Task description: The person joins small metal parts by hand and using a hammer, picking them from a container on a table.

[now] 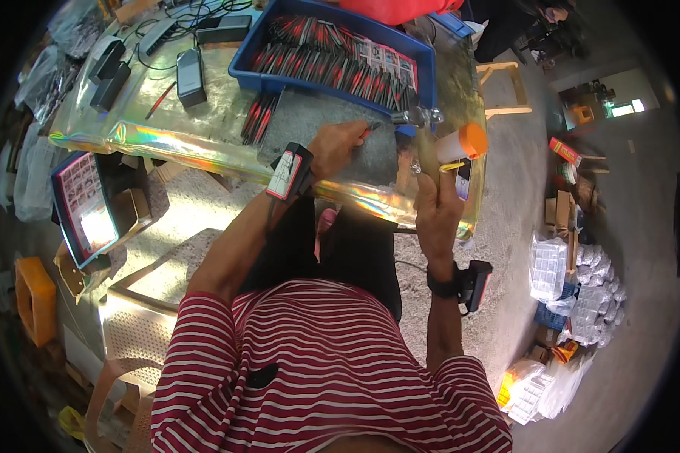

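My left hand point(338, 149) rests over a flat grey slab point(310, 117), its fingers pinched on a slim red-and-black tool point(367, 132). The grip hides most of that tool, so I cannot tell its exact kind. In my right hand point(439, 215) is a hammer point(426, 147), gripped by its wooden handle, with the metal head raised above the slab's right side. Several similar slim tools point(259, 118) lie left of the slab. Behind it, a blue tray point(238, 68) holds a dense pile of such tools and a printed sheet.
A white jar with an orange cap point(472, 141) stands right of the hammer. Dark boxy devices point(190, 78) and cables occupy the table's left. A plastic chair point(132, 325) is at lower left. Plastic-wrapped packs point(593, 294) are heaped on the floor at right.
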`<state>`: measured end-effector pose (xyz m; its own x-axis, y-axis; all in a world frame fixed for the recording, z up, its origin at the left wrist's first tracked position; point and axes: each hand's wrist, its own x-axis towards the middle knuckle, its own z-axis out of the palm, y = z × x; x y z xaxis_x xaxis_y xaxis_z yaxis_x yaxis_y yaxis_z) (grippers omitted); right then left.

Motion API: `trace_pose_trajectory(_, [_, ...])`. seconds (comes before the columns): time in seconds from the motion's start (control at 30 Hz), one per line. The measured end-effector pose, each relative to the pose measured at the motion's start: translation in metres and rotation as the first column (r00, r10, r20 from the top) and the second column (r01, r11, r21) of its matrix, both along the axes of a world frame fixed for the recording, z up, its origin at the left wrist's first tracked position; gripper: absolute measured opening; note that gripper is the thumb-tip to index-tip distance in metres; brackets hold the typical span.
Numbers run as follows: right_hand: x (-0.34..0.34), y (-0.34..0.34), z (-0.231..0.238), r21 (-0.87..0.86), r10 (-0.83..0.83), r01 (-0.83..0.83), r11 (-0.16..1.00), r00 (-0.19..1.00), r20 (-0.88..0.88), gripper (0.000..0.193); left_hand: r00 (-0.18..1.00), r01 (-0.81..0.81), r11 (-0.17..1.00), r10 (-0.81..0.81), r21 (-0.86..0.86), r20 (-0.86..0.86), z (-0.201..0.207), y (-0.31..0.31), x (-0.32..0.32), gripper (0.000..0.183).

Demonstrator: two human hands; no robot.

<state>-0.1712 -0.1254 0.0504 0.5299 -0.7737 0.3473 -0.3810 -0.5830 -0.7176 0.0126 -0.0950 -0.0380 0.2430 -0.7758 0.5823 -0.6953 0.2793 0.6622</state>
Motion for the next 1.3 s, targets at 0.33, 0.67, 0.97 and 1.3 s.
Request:
trace_pose_trajectory(0.33, [-0.001, 0.003, -0.074, 0.845, -0.215, -0.094, 0.526, 0.947, 0.239, 0.029, 0.999, -0.007, 1.000, 0.007, -0.015, -0.036, -0.003, -0.001, -0.002, 0.014])
trace_pose_trajectory(0.67, [0.008, 0.010, -0.093, 0.827, -0.092, -0.238, 0.510, 0.940, 0.327, 0.037, 0.916, -0.132, 0.991, 0.133, 0.030, -0.378, 0.018, -0.020, 0.049, 0.011])
trace_pose_trajectory(0.97, [-0.005, 0.007, -0.092, 0.786, 0.080, -0.214, 0.579, 0.975, 0.207, 0.036, 0.848, -0.526, 0.803, 0.469, 0.282, 0.247, 0.003, -0.058, 0.126, 0.018])
trace_pose_trajectory(1.3, [-0.050, -0.048, -0.090, 0.761, -0.047, -0.092, 0.642, 0.986, 0.159, 0.015, 0.852, -0.523, 0.699, 0.407, 0.488, 0.330, -0.022, -0.075, 0.139, 0.026])
